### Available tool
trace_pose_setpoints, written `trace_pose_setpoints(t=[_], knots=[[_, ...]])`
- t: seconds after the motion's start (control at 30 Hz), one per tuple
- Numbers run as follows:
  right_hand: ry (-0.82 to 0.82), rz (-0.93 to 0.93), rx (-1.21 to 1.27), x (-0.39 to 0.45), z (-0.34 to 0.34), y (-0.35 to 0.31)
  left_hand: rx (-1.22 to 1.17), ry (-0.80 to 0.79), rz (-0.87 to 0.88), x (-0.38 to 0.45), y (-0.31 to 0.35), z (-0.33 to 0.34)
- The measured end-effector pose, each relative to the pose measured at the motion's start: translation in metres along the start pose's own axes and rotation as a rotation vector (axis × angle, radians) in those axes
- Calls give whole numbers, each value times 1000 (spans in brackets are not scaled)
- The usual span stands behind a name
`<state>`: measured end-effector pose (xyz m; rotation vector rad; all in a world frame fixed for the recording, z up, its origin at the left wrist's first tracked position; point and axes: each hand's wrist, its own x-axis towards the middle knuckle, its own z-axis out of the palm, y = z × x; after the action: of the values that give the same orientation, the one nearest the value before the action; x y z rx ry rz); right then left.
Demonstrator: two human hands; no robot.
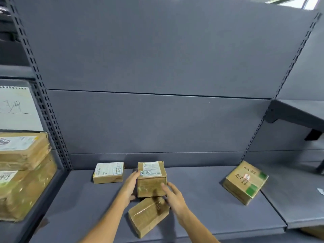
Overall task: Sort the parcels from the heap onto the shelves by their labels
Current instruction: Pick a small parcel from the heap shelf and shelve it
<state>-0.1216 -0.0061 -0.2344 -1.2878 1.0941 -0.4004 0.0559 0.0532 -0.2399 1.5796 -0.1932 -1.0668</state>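
A small brown cardboard parcel with a white handwritten label on top stands near the middle of the grey shelf. My left hand presses flat against its left side, and my right hand touches its lower right corner with fingers spread. Its front edge rests against a taped parcel that lies tilted just in front of it. To the left stands a flat labelled parcel. A box with green tape sits tilted at the right end.
Two large taped parcels are stacked on the neighbouring shelf at the left, under a white handwritten sign. Slotted uprights frame the bay. Another shelf bracket juts out at the upper right.
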Motion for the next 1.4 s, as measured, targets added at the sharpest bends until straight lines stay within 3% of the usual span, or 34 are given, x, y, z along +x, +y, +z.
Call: trace_pose_setpoints(t=[0.2, 0.43, 0.57, 0.8, 0.97, 1.4], knots=[[-1, -65, 20, -13, -4, -14, -197, -14, 107, 0, 5, 6], [11, -223, 196, -25, -14, -68, -125, -178, 418, -32, 58, 5], [-40, -329, 291, -34, -18, -100, -62, -277, 617, -67, 99, 8], [-144, -544, 333, -67, -23, -148, -40, -240, 764, -110, 175, 8], [-289, -592, 367, -85, -26, -154, 8, -243, 923, -148, 202, -1], [-403, -538, 450, -110, -29, -141, -33, -215, 929, -192, 176, -14]])
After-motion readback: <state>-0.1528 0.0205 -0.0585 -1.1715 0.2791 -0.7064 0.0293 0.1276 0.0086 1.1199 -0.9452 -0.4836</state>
